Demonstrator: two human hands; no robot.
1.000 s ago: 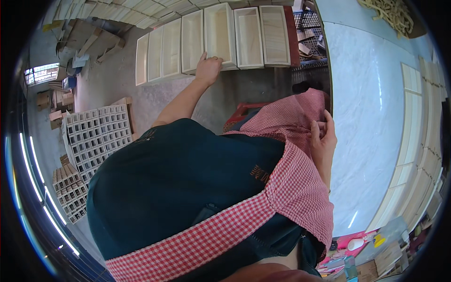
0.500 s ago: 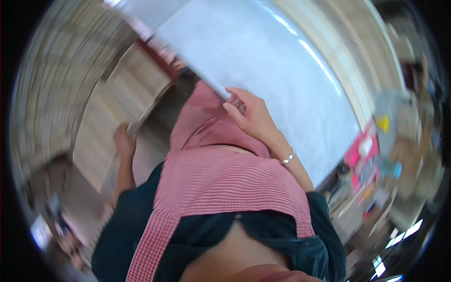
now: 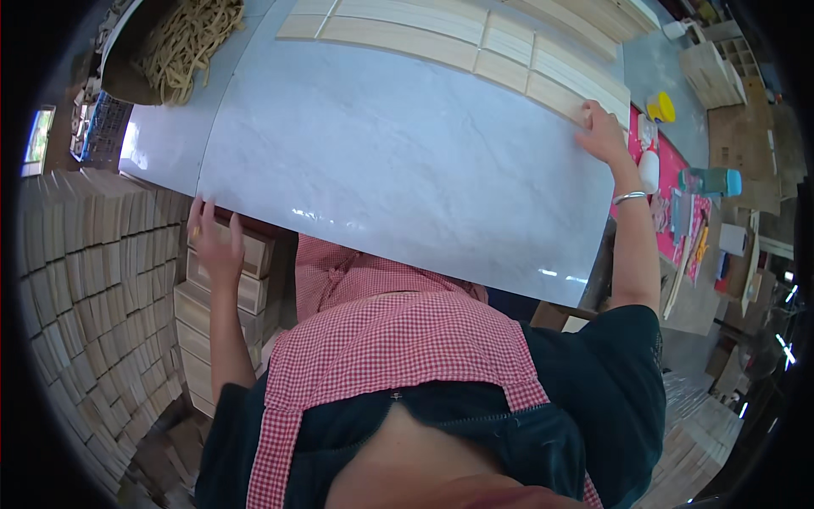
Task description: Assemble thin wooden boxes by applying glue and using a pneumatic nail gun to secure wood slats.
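A white marble tabletop (image 3: 398,161) fills the middle of the view, with my red-checked apron (image 3: 398,339) below it. Pale wooden panels (image 3: 475,42) lie side by side along its far side. My right hand (image 3: 600,131), a bracelet on its wrist, grips the near corner of the rightmost wooden panel (image 3: 564,93) at the table's right edge. Fingers apart, my left hand (image 3: 214,242) rests against a wooden box (image 3: 253,253) on top of a stack beside the table's left corner and holds nothing.
A round basket of tan strips (image 3: 182,38) sits at the table's far left. Stacks of small wooden pieces (image 3: 85,280) rise at the left. At the right, a red mat (image 3: 678,182) carries a white bottle (image 3: 649,170), a teal bottle (image 3: 712,181) and a yellow container (image 3: 661,106).
The view has swung from the shelves of trays to the marble table. My right hand left the apron and took the panel's corner. My left hand came down onto the box stack.
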